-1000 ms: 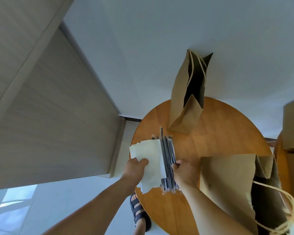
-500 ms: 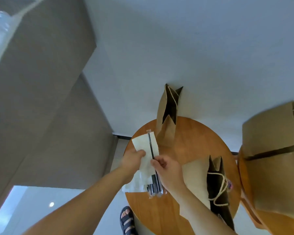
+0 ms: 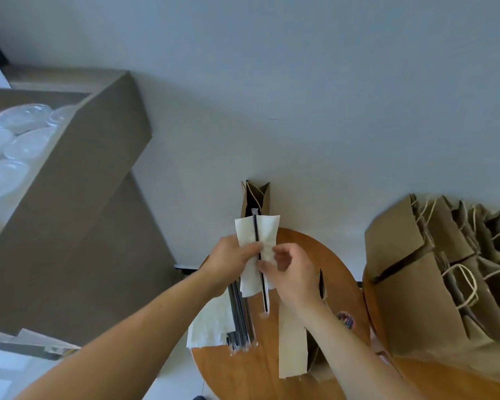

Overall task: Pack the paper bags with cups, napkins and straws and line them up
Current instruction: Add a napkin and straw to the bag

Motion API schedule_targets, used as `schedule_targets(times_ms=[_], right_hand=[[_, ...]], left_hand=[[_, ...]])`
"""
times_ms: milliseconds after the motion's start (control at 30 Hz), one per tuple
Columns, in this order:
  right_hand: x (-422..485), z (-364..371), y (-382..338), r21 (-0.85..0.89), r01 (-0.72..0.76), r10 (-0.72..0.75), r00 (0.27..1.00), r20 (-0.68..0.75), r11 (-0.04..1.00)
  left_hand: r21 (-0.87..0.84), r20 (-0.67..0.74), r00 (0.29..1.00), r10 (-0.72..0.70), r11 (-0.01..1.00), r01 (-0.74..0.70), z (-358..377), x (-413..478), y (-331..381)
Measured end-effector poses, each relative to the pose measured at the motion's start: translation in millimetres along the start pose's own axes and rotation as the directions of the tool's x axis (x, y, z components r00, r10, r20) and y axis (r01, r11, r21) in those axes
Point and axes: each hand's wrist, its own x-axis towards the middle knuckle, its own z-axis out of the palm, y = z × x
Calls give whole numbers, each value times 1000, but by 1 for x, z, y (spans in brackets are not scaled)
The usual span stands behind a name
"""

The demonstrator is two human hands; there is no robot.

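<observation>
My left hand (image 3: 228, 262) grips a white napkin (image 3: 257, 235) and pinches a wrapped black straw (image 3: 255, 226) against it, both lifted above the round wooden table (image 3: 300, 249). My right hand (image 3: 289, 272) pinches the same straw lower down. Under my hands lie a stack of napkins (image 3: 207, 327) and a bundle of wrapped straws (image 3: 241, 321). One brown paper bag (image 3: 254, 197) stands open at the table's far edge. Another open paper bag (image 3: 298, 342) stands near my right forearm.
To the right, several brown paper bags (image 3: 433, 284) with string handles stand in a row on a second wooden table (image 3: 456, 382). At left, a large cardboard box (image 3: 78, 168) holds several clear plastic cups (image 3: 15, 134). A white wall is behind.
Both hands have lifted a napkin and one straw off the piles, and my left thumb now pins the straw to the napkin. My view has tilted up, revealing the cup box and bag row.
</observation>
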Motion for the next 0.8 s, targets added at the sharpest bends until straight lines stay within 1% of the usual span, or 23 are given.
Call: schedule_targets(times_ms=[33,67,133,200,233,333,500,600,633,667,733,767,800], right_hand=[[1,-11,-4,30,5,-4,1000,-25,1000],[1,-23,-8,75,-3,4,1000,-17,997],[0,-44,-13,169,-20,9,998,64,985],[-2,-60,-14,200,-15,-10,992,126,980],[-4,-67,-13,204,-6,-20,992,128,979],[-8,-81,-8,196,4,-22,996,89,981],[-10,-98,0,134,1,-6,999,35,991],[-9,-107,4,110,-11,15,999,-37,994],[-6,-110,6,97,-27,35,996,-80,995],[-4,-114,8,89,-44,55,991,-122,995],[5,-119,13,98,-81,98,978,-182,992],[11,-120,16,103,-101,121,971,-206,990],[17,-119,18,107,-119,141,963,-230,987]], left_hand=[[7,36,999,23,1000,-23,2,-2,8],[2,88,995,48,999,-49,5,-3,16],[-9,200,974,102,995,-102,13,-6,30],[-10,282,949,142,989,-145,23,-9,39],[-11,306,939,154,987,-159,29,-10,42],[1,345,920,186,980,-199,43,-13,47],[30,371,899,233,964,-263,62,-11,47],[-33,418,878,234,970,-242,64,-8,38],[-19,408,888,214,974,-226,63,-4,32],[40,377,909,178,977,-207,63,-1,23],[268,282,958,58,954,-136,62,8,0],[400,253,967,-26,913,-80,63,12,-13],[515,253,960,-122,857,-27,66,14,-27]])
